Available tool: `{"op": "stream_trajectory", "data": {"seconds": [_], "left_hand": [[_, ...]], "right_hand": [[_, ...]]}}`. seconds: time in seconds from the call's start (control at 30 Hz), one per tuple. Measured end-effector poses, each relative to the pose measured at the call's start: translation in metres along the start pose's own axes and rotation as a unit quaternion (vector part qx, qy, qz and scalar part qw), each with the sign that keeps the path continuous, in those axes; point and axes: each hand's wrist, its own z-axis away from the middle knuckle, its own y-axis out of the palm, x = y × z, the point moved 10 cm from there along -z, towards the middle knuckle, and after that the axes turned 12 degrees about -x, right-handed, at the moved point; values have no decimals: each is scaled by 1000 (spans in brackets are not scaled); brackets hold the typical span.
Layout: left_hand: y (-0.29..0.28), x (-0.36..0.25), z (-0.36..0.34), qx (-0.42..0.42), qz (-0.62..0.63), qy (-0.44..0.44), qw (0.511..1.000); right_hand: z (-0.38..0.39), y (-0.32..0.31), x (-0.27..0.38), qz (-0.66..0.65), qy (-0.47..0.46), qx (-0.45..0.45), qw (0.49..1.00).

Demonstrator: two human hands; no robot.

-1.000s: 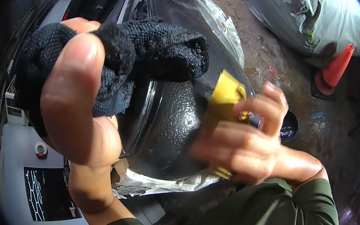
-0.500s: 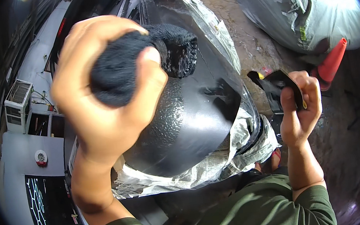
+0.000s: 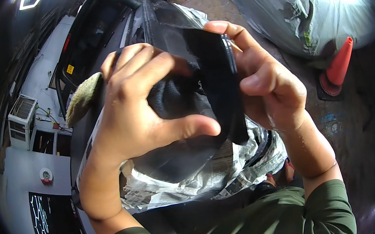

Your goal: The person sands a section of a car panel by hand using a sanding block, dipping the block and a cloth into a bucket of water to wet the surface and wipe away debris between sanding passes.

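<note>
My left hand curls round a black ribbed cloth, its thumb stretched toward my right hand. A pale yellow fuzzy pad with a dark side shows beside the left fingers; whether they hold it I cannot tell. Raised close to the camera, my right hand grips a flat black folded sheet with layered edges. The left fingertips are near the sheet, partly hidden. Below both hands lies a dark, rounded vehicle panel, bordered by newspaper.
Beyond the panel is a dark vehicle window. A red cone stands on the floor at right, near a vehicle under a silver cover. To the left are a white slatted unit and a black poster.
My left hand has lowered and moved right with the black cloth. My right hand has risen and come left with the black sheet, bringing both hands together. The pale pad has come into view.
</note>
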Motion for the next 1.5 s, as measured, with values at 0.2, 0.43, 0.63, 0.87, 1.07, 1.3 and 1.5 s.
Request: {"op": "stream_trajectory", "data": {"seconds": [0.2, 0.43, 0.63, 0.87, 1.07, 1.3, 1.5], "left_hand": [[-1, 6, 5, -35, 41, -54, 997], [-6, 17, 8, -55, 124, -82, 987], [4, 25, 10, -23, 241, -131, 961], [10, 31, 10, -25, 413, -232, 880], [11, 29, 11, -8, 387, -208, 898], [10, 25, 6, -50, 391, -174, 902], [8, 28, 8, -50, 381, -164, 909]], "right_hand": [[-3, 21, 18, 156, -70, 43, 984], [-9, 48, 59, 307, -200, 33, 930], [-26, 56, 74, 406, -234, -23, 883], [-24, 34, 89, 520, -359, -131, 764], [-25, 19, 45, 302, -129, 12, 944], [-28, 13, 37, 337, -144, 21, 930], [-29, 14, 31, 282, -117, 59, 951]]}}
